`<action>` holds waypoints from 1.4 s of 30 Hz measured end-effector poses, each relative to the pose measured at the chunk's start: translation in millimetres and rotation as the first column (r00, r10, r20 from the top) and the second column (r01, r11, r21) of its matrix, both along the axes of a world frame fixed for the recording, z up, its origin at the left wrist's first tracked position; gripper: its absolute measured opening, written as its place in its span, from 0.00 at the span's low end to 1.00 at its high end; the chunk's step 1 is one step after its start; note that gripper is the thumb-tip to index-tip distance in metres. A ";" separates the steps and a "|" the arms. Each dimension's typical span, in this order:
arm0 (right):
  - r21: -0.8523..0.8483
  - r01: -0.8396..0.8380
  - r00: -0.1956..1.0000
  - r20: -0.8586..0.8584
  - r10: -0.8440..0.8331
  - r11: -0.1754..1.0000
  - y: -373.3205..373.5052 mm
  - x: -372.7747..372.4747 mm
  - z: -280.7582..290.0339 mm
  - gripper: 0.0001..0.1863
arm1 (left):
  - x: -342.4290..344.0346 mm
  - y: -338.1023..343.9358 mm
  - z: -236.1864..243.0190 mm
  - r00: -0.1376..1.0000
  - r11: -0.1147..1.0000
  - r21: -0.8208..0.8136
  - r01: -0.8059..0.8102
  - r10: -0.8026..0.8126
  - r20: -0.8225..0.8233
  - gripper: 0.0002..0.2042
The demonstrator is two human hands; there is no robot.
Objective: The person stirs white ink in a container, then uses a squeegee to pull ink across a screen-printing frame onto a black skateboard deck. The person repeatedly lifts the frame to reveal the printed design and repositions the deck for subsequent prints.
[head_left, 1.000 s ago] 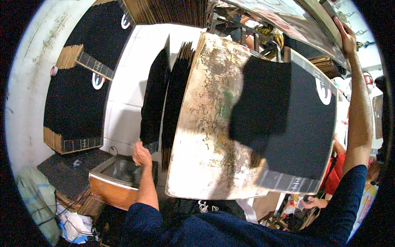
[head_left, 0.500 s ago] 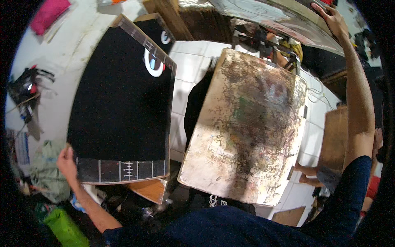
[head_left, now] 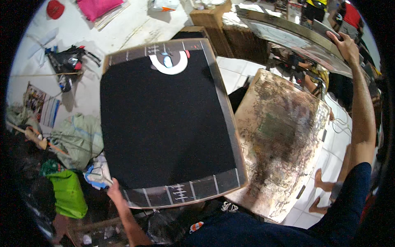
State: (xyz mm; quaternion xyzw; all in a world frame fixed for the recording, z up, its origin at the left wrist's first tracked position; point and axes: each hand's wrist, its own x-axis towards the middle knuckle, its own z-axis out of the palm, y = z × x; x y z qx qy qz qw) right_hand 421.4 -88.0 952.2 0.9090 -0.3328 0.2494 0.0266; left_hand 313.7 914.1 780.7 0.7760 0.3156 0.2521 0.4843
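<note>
My left hand point(head_left: 116, 190) is closed on the lower left corner of a flat board point(head_left: 158, 196). Black fabric point(head_left: 164, 119) covers most of the board, leaving dark strips with white ruled marks at both ends. A white U-shaped piece point(head_left: 180, 66) lies at the fabric's far end. Up at the far right, my right hand point(head_left: 347, 48) grips the edge of a raised, tilted frame point(head_left: 296, 31) with a pale, stained panel; part of its fingers is hidden. Beneath the frame's near side lies a paint-crusted pale board point(head_left: 284, 140), partly covered by the black fabric board's right edge.
A white table point(head_left: 86, 45) at left carries a pink bundle point(head_left: 98, 8) and a black tool point(head_left: 68, 61). Grey-green cloth point(head_left: 78, 138) and a green bag point(head_left: 68, 193) lie left of the board. Bare feet point(head_left: 323, 185) of another person stand on the white tiles at right.
The black fabric board has swung to the right and now overlaps the paint-crusted board's left side. My left hand moved right with it. My right hand stays on the raised frame.
</note>
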 end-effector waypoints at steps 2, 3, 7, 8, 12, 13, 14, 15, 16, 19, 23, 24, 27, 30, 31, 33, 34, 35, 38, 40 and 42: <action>-0.019 0.027 0.999 -0.028 -0.028 0.999 8.7 -3.0 -4.2 0.58 | 3.8 -37.0 -54.5 0.996 0.992 0.091 0.084 -0.083 -0.023 0.26; -0.039 0.010 1.000 0.006 -0.009 0.999 13.0 -5.2 -7.3 0.54 | 8.1 -49.7 -75.5 0.989 0.991 0.026 0.132 -0.130 -0.076 0.28; -0.121 0.016 0.997 0.072 -0.007 0.993 32.7 -18.7 -20.3 0.50 | 55.5 -89.9 -158.9 0.925 0.934 -0.013 0.358 -0.357 -0.128 0.28; -0.074 0.035 0.998 0.049 -0.032 0.997 38.6 -21.5 -22.3 0.49 | 69.6 -102.3 -180.7 0.903 0.907 -0.010 0.422 -0.421 -0.081 0.28; -0.090 0.006 0.988 0.152 0.008 0.996 58.9 -28.4 -23.8 0.38 | 104.0 -132.0 -220.8 0.741 0.770 0.041 0.636 -0.596 -0.310 0.29; -0.104 -0.026 0.982 0.181 0.045 0.994 62.0 -27.4 -22.8 0.39 | 115.9 -147.0 -230.3 0.704 0.734 -0.009 0.679 -0.654 -0.276 0.28; -0.103 0.003 0.988 0.154 0.013 0.995 64.1 -26.5 -21.8 0.40 | 122.9 -162.4 -237.7 0.666 0.696 -0.059 0.716 -0.706 -0.242 0.28; -0.103 0.030 0.992 0.127 -0.017 0.994 64.8 -25.4 -20.0 0.40 | 125.5 -175.4 -241.2 0.618 0.654 -0.071 0.753 -0.740 -0.267 0.27; -0.105 0.057 0.994 0.099 -0.047 0.993 64.9 -23.2 -18.9 0.41 | 126.4 -190.4 -245.7 0.566 0.611 -0.086 0.787 -0.771 -0.291 0.26; -0.099 0.041 0.995 0.095 -0.032 0.994 60.1 -21.1 -13.5 0.42 | 106.0 -232.6 -253.6 0.477 0.543 -0.208 0.813 -0.827 -0.297 0.18; -0.045 -0.002 0.993 0.121 0.008 0.999 54.5 -16.2 -6.4 0.41 | 76.3 -258.1 -247.9 0.348 0.409 -0.130 0.903 -0.875 -0.337 0.19; -0.035 -0.014 0.991 0.132 0.019 0.999 53.2 -15.9 -5.2 0.41 | 72.4 -260.0 -244.6 0.290 0.368 -0.247 0.896 -0.908 -0.301 0.19; -0.003 0.040 0.992 0.118 -0.039 0.999 53.0 -10.5 1.8 0.43 | 64.7 -260.8 -235.2 0.305 0.386 -0.164 0.908 -0.877 -0.372 0.19; 0.021 0.034 0.992 0.122 -0.036 0.999 50.8 -8.2 7.6 0.46 | 62.0 -261.4 -229.5 0.308 0.397 -0.154 0.905 -0.860 -0.407 0.21; 0.021 0.014 0.992 0.126 -0.016 1.000 49.2 -6.9 9.7 0.46 | 62.0 -261.8 -229.1 0.311 0.403 -0.150 0.903 -0.853 -0.420 0.21; 0.047 0.002 0.994 0.111 -0.007 0.999 45.6 -5.8 11.8 0.47 | 61.8 -262.7 -230.2 0.319 0.410 -0.115 0.905 -0.831 -0.456 0.22; 0.033 0.013 0.994 0.113 -0.016 0.999 44.7 -5.3 12.4 0.47 | 63.2 -261.7 -231.1 0.322 0.408 -0.084 0.909 -0.817 -0.479 0.23; 0.023 0.020 0.993 0.117 -0.022 1.000 42.1 -5.3 12.6 0.47 | 62.5 -262.6 -232.9 0.331 0.408 -0.049 0.912 -0.799 -0.502 0.24; -0.010 0.022 0.989 0.148 -0.020 1.000 38.1 -4.2 13.3 0.49 | 63.7 -260.5 -237.7 0.370 0.419 0.028 0.907 -0.766 -0.525 0.27; -0.073 0.018 0.982 0.190 -0.004 0.997 36.3 -3.1 14.4 0.50 | 63.2 -259.3 -240.1 0.404 0.467 0.004 0.884 -0.761 -0.508 0.30; 0.036 0.019 0.996 0.083 -0.022 0.999 35.1 -0.9 17.5 0.52 | 63.1 -258.2 -241.6 0.416 0.510 -0.046 0.859 -0.748 -0.517 0.32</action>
